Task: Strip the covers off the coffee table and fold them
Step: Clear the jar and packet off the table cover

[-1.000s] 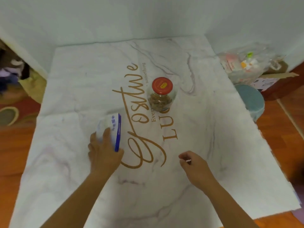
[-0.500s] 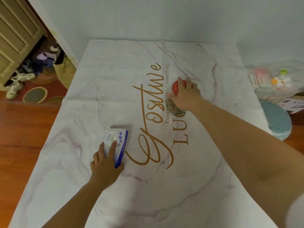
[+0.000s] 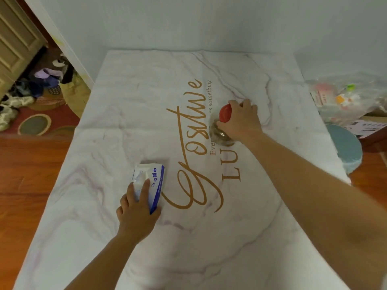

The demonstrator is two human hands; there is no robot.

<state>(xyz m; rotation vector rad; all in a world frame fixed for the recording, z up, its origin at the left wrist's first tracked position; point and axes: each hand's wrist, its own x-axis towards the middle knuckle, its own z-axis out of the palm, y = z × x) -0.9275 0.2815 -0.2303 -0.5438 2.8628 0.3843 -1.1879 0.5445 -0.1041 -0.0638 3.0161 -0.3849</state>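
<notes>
Two hands at work, left hand gripping a white-and-blue tissue pack, right hand curled round a red-lidded jar, both on the marble-print cover spread flat over the coffee table.

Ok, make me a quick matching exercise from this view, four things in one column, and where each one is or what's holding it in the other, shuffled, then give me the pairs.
Column one:
1. jar with the red lid
2. tissue pack
3. blue round stool
4. shoes

Column two:
A. on the floor, far left, by the door
B. gripped by the right hand
C. beside the table's right edge
D. held by the left hand on the marble-print cover

Pairs: 1-B, 2-D, 3-C, 4-A
</notes>
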